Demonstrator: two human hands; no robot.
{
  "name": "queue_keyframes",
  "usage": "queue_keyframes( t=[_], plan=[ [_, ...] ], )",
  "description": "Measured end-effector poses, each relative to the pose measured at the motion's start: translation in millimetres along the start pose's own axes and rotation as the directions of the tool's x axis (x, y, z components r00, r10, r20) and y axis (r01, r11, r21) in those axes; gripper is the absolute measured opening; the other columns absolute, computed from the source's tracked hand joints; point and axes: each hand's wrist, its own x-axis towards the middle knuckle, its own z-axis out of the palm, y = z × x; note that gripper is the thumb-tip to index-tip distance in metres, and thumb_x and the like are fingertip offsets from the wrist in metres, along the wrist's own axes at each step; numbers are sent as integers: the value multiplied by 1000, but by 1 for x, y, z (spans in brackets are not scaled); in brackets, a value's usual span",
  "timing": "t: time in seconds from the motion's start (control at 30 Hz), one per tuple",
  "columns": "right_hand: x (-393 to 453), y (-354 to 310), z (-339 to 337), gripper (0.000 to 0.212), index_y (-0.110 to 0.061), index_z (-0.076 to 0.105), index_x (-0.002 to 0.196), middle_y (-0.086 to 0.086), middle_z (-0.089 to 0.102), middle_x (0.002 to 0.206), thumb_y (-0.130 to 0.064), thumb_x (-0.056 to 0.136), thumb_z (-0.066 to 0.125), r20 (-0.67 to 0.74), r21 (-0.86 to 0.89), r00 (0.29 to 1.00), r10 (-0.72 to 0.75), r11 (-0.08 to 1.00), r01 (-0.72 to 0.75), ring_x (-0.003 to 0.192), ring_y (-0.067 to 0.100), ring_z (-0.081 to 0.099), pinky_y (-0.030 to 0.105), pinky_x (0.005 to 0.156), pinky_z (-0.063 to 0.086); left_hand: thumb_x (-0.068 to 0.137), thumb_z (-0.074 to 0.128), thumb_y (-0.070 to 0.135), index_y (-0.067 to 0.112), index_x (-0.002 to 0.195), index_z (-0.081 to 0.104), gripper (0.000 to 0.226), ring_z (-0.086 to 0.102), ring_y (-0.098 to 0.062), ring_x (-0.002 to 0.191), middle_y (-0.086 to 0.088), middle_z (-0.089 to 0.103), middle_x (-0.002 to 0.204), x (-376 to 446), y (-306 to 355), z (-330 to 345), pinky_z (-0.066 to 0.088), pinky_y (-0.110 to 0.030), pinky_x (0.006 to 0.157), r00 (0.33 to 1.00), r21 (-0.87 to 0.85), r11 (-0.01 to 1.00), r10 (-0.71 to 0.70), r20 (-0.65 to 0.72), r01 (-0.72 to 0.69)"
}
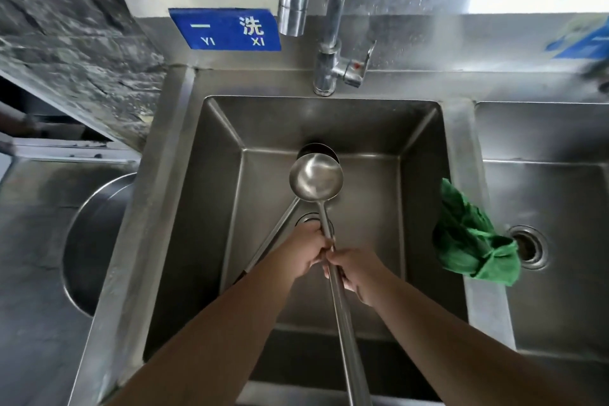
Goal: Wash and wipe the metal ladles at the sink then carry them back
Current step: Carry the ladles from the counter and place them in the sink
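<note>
You had blue sign (225, 29) on steel backsplash, left of faucet (324, 15). Green cloth (474, 237) draped over divider between basins. Round metal basin (95, 247) sat at left.

The ladle (315, 179) is smooth, shiny metal. The sink (211, 208) is duller grey metal. The green cloth (471, 237) looks soft and crumpled.

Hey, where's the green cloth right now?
The green cloth is draped over the divider between the middle sink basin and the right basin, right of the ladle.
</note>
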Motion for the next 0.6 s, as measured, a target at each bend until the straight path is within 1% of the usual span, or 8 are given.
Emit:
queue_keyframes(
  t=[0.1,0.17,0.23,0.3,0.37,0.5,0.53,0.6],
  plan=[
    [16,-2,3,13,-2,71,82,16,71,81,-10,91,64,-19,-8,1000,1,1000,-2,78,26,68,39,87,56,87,48,-16,5,80,55,24,58,-21,61,-11,57,73,17,-2,-3,51,-31,56,1000,15,1000,1,11,-1],
    [25,-3,5,13,-4,70,81,14,70,77,-9,91,64,-31,-18,999,-11,1000,11,74,24,67,35,79,57,86,50,-16,6,78,56,24,59,-23,62,-12,59,73,26,-4,-5,51,-31,55,1000,53,999,7,2,-7],
    [31,-1,7,10,-4,69,86,13,69,77,-10,93,63,-34,-38,999,-12,999,11,71,23,65,32,73,56,86,53,-14,8,81,58,23,61,-27,70,-14,61,80,37,-8,-9,51,-34,61,1000,77,997,3,-16,-1],
    [35,0,10,9,-7,68,89,13,68,79,-11,94,62,-40,-72,999,-18,997,15,72,22,65,33,74,54,84,54,-14,11,82,58,25,61,-28,78,-16,62,86,43,-12,-11,50,-35,65,1000,86,996,-2,-23,4],
    [40,1,11,12,-9,68,86,11,66,78,-12,95,60,-41,-116,998,-37,993,32,70,21,64,30,71,54,82,54,-14,12,81,58,26,59,-27,77,-14,61,86,48,-14,-13,47,-32,61,1000,92,996,-1,-10,2],
    [50,-4,14,16,-9,66,82,9,62,70,-12,96,59,-46,-194,995,-89,978,78,60,17,59,17,46,45,82,51,-14,12,81,57,26,57,-24,71,-11,59,82,55,-11,-18,44,-27,54,1000,40,999,18,-9,-18],
    [53,-5,16,15,-9,66,83,9,62,69,-13,96,58,-53,-218,993,-103,972,89,59,18,59,16,42,42,83,52,-13,12,83,58,26,57,-23,68,-9,60,80,58,-11,-20,45,-25,51,1000,18,1000,18,-13,-18],
    [56,-8,17,16,-11,69,85,11,65,71,-17,96,58,-57,-274,991,-124,956,103,63,22,62,19,49,43,87,53,-10,13,88,58,24,58,-19,62,-4,61,77,59,-10,-23,46,-22,45,1000,-12,1000,9,-11,-9]
  ],
)
